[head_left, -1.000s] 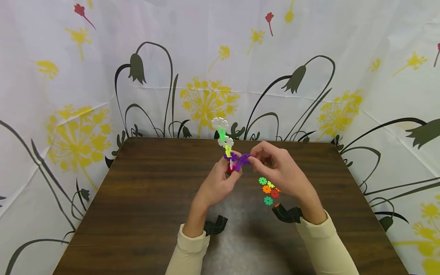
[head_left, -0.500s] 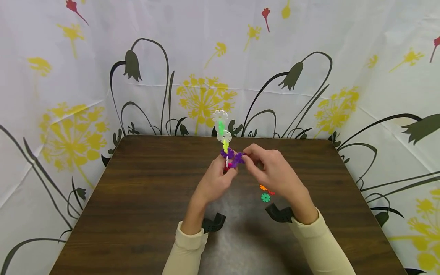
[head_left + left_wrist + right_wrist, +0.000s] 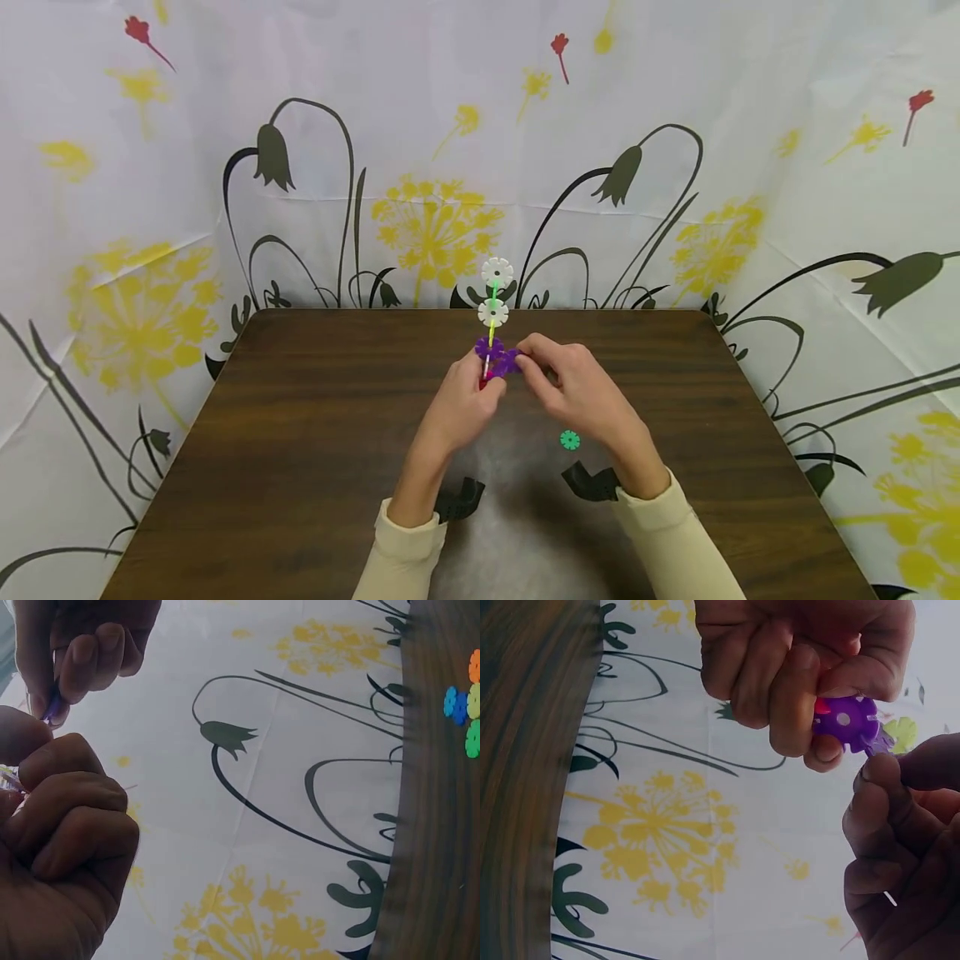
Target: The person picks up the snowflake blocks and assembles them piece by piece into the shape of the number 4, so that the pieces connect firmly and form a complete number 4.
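In the head view my left hand (image 3: 461,406) grips the lower end of a chain of notched plastic discs. White discs (image 3: 492,313), green and yellow ones rise above it, with purple discs near the grip. A bit of red or pink shows between the left fingers. My right hand (image 3: 583,390) pinches a purple disc (image 3: 507,361) at the chain's right side. The right wrist view shows a purple disc (image 3: 847,720) between left thumb and fingers, joined edge-on to another purple piece at the right fingertips. Fingers hide most of the joint.
A green disc (image 3: 570,440) lies on the dark wooden table (image 3: 322,433) below my right hand. The left wrist view shows several loose discs on the table, among them a blue disc (image 3: 460,710). A flower-printed cloth (image 3: 420,125) hangs behind the table's far edge.
The right hand has moved left and slightly down, closer to the left hand, with the purple disc. The chain has turned and stands more upright. Its forearm now covers most of the loose discs.
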Motion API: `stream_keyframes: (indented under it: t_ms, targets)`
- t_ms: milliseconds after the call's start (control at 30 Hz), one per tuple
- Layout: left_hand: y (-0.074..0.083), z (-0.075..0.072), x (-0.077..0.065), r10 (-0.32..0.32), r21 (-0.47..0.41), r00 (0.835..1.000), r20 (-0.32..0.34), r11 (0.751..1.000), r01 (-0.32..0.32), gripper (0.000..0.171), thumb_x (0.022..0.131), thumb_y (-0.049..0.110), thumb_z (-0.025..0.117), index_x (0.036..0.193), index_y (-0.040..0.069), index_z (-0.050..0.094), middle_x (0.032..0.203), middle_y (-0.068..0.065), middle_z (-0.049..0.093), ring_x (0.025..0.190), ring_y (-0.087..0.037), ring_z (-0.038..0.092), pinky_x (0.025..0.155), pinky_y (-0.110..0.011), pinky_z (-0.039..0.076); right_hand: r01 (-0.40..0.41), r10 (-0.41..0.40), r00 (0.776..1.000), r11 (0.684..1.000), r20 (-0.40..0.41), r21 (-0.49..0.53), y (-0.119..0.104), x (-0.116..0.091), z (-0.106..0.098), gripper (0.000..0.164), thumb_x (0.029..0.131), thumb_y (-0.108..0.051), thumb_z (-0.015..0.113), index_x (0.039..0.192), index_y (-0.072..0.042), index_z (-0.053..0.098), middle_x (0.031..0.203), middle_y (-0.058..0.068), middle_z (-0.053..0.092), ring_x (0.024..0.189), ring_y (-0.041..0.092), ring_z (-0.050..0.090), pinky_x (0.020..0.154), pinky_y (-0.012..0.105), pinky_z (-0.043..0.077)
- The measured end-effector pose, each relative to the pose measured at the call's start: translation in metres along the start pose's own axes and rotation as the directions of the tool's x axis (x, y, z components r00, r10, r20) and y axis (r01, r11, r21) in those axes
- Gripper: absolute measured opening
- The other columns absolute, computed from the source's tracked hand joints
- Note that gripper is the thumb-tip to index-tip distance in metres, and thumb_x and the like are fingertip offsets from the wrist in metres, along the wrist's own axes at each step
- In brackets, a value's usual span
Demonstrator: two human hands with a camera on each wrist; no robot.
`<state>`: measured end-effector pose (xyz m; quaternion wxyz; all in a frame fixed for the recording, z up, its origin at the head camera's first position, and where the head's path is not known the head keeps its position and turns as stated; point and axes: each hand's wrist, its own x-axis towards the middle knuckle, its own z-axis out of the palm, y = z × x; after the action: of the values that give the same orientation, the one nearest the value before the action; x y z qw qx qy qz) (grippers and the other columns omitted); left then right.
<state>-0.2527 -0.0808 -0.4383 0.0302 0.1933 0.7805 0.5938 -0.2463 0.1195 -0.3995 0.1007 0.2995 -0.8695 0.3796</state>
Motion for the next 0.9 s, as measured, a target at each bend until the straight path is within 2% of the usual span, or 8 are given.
stream_keyframes:
  t_ms: [200, 433, 533, 633, 700, 800, 833, 900]
  targets:
    - [-0.001, 0.006, -0.004, 0.0, 0.02, 0.999, -0.038, 1.0, 0.001, 0.005, 0.098, 0.01, 0.052, 0.101, 0.006, 0.053, 0.071, -0.002, 0.041, 0.057, -0.015, 0.035, 0.051, -0.025, 0.03, -0.032, 0.031, 0.999, 0.999, 0.021, 0.038, 0.003, -0.004, 0.004, 0.008, 0.109, -0.013, 0.062, 0.106, -0.014, 0.069, 0.068, -0.007, 0.047, 0.054, 0.007, 0.042, 0.052, 0.025, 0.036]
    - [0.001, 0.02, 0.006, 0.001, 0.0, 0.999, -0.039, 1.0, -0.001, 0.009, 0.102, 0.013, 0.051, 0.095, 0.008, 0.049, 0.072, -0.001, 0.039, 0.059, -0.014, 0.034, 0.054, -0.025, 0.029, -0.107, 0.107, 0.994, 0.994, -0.007, 0.035, 0.01, -0.01, 0.002, 0.01, 0.109, -0.013, 0.061, 0.111, -0.013, 0.071, 0.071, -0.005, 0.05, 0.057, 0.013, 0.046, 0.054, 0.025, 0.039]
    - [0.001, 0.019, 0.009, 0.064, -0.104, 0.998, 0.0, 0.992, -0.064, 0.005, 0.105, 0.01, 0.046, 0.107, 0.006, 0.049, 0.077, -0.005, 0.046, 0.061, -0.016, 0.039, 0.057, -0.025, 0.035, -0.122, 0.124, 0.992, 0.99, -0.022, 0.068, 0.011, -0.009, -0.001, 0.011, 0.11, -0.014, 0.062, 0.114, -0.012, 0.071, 0.073, -0.004, 0.053, 0.059, 0.014, 0.046, 0.055, 0.025, 0.04]
    - [0.001, 0.014, 0.013, 0.137, -0.232, 0.99, 0.014, 0.964, -0.13, 0.013, 0.112, 0.011, 0.043, 0.123, 0.004, 0.045, 0.084, -0.011, 0.053, 0.059, -0.02, 0.049, 0.057, -0.025, 0.044, -0.115, 0.118, 0.993, 0.986, -0.023, 0.119, 0.012, -0.007, -0.006, 0.012, 0.11, -0.015, 0.062, 0.117, -0.013, 0.071, 0.074, -0.004, 0.052, 0.059, 0.012, 0.045, 0.056, 0.026, 0.04]
    - [0.002, 0.01, 0.014, 0.152, -0.283, 0.988, -0.02, 0.947, -0.151, 0.017, 0.115, 0.015, 0.045, 0.128, 0.005, 0.045, 0.088, -0.013, 0.057, 0.057, -0.021, 0.054, 0.055, -0.025, 0.049, -0.108, 0.111, 0.994, 0.982, -0.009, 0.153, 0.013, -0.007, -0.01, 0.013, 0.109, -0.016, 0.064, 0.119, -0.014, 0.071, 0.075, -0.004, 0.053, 0.061, 0.013, 0.047, 0.057, 0.026, 0.041]
    - [0.003, 0.005, 0.013, 0.152, -0.311, 0.984, -0.097, 0.934, -0.175, 0.018, 0.115, 0.018, 0.051, 0.126, 0.004, 0.048, 0.088, -0.013, 0.058, 0.059, -0.019, 0.058, 0.054, -0.026, 0.051, -0.132, 0.128, 0.991, 0.969, 0.035, 0.21, 0.025, -0.012, -0.011, 0.019, 0.108, -0.014, 0.063, 0.126, -0.014, 0.071, 0.076, 0.002, 0.055, 0.063, 0.019, 0.05, 0.059, 0.029, 0.044]
    - [0.004, 0.004, 0.012, 0.152, -0.318, 0.981, -0.12, 0.93, -0.184, 0.017, 0.115, 0.017, 0.052, 0.125, 0.003, 0.05, 0.087, -0.012, 0.058, 0.06, -0.017, 0.057, 0.054, -0.025, 0.051, -0.166, 0.159, 0.986, 0.964, 0.05, 0.207, 0.032, -0.014, -0.009, 0.021, 0.108, -0.015, 0.063, 0.128, -0.015, 0.07, 0.076, 0.003, 0.056, 0.064, 0.02, 0.052, 0.06, 0.029, 0.045]
    - [0.005, 0.001, 0.011, 0.159, -0.352, 0.976, -0.152, 0.914, -0.203, 0.015, 0.113, 0.013, 0.054, 0.123, 0.001, 0.052, 0.085, -0.011, 0.057, 0.064, -0.015, 0.056, 0.055, -0.024, 0.05, -0.272, 0.263, 0.962, 0.953, 0.08, 0.131, 0.052, -0.019, -0.001, 0.024, 0.108, -0.02, 0.062, 0.131, -0.017, 0.069, 0.079, 0.004, 0.06, 0.066, 0.021, 0.054, 0.061, 0.031, 0.046]
